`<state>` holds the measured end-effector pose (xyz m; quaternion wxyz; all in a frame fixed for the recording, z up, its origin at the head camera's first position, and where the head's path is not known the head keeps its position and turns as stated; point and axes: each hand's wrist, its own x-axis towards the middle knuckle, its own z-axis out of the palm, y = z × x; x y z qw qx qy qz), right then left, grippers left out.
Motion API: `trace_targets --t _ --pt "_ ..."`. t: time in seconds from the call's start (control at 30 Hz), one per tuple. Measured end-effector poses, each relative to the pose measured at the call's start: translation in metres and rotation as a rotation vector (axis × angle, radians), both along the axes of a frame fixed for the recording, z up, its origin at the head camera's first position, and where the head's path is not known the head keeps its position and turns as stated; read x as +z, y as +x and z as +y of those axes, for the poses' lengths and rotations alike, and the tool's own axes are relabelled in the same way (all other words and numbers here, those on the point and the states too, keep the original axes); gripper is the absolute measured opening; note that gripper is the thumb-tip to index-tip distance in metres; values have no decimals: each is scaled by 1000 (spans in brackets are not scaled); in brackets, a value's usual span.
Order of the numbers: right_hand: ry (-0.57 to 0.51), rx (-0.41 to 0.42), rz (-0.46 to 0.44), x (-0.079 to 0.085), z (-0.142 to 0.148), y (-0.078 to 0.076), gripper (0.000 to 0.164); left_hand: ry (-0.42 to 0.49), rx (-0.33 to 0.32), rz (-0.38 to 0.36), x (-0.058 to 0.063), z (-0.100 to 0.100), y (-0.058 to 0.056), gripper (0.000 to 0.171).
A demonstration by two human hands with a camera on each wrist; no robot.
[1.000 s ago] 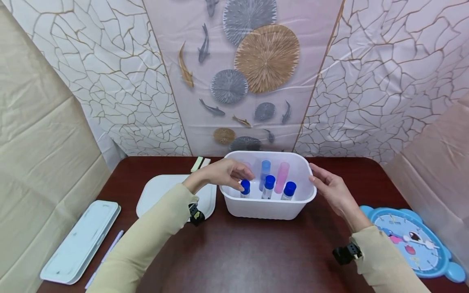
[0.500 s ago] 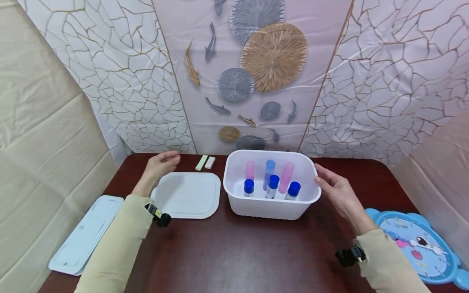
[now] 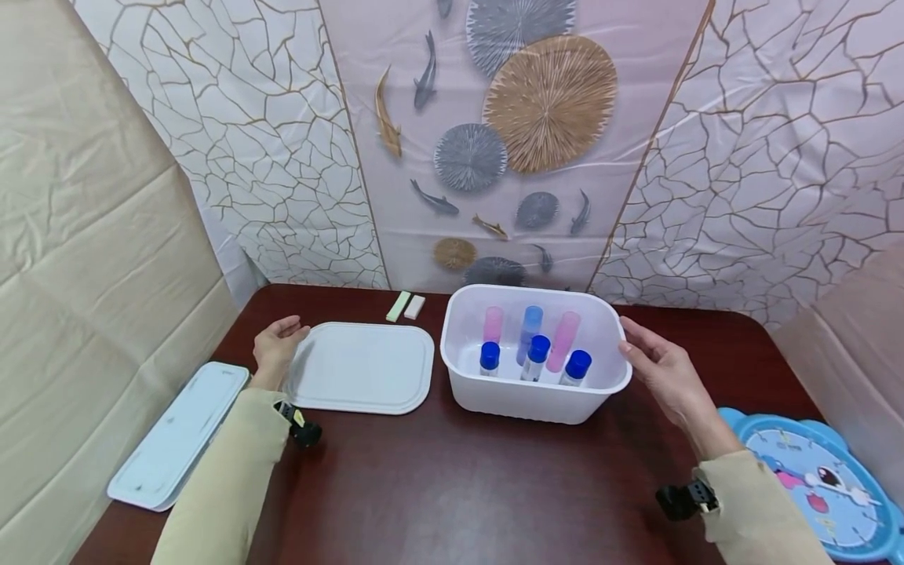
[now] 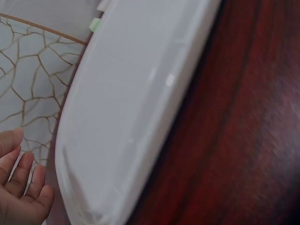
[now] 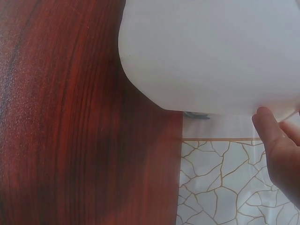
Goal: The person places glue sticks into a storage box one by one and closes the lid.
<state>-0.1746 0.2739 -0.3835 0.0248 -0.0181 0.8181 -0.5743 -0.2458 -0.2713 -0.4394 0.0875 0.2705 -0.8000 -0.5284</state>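
A white plastic bin [image 3: 526,404] stands on the table, holding pink and blue translucent tubes and several clear bottles with blue caps, including a middle blue-capped bottle [image 3: 537,359]. My right hand [image 3: 667,373] rests its fingertips on the bin's right end, fingers fairly straight; in the right wrist view the thumb [image 5: 266,119] touches the outer wall. Left of the bin lies a flat white lid-like panel [image 3: 363,367] with rounded corners. My left hand [image 3: 278,347] is at this panel's left edge, its fingers loosely bent and holding nothing.
Two small blocks, one green [image 3: 399,307] and one white [image 3: 414,307], lie behind the panel. A long pale blue case [image 3: 176,439] is at the left table edge. A blue cartoon clock [image 3: 812,486] lies at the right. Patterned fabric hangs behind the table.
My left hand has left the bin, swung left past the panel and come down at its left edge. My right hand stays at the bin's end. The head view has shifted slightly.
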Motion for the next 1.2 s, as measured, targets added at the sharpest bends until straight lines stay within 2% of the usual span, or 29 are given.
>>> trace_targets --t 0.33,0.5,0.93,1.03,1.13,1.2 --pt "-15 -1 -7 2 -2 0 61 -65 44 -91 -12 -3 6 39" --pt "-21 5 1 3 -2 -1 61 -126 62 -108 -15 -4 7 36" --pt "-16 -6 15 -1 -1 -1 62 -272 -12 -146 -14 -7 14 27" --pt "-70 -19 16 -13 8 -6 64 -291 -35 -144 -12 -8 15 27" --pt "-240 -72 76 -41 25 -20 58 -296 -42 -134 -9 -8 17 28" --pt "-366 -94 137 -52 33 -27 52 -290 -42 -120 -7 -8 18 28"
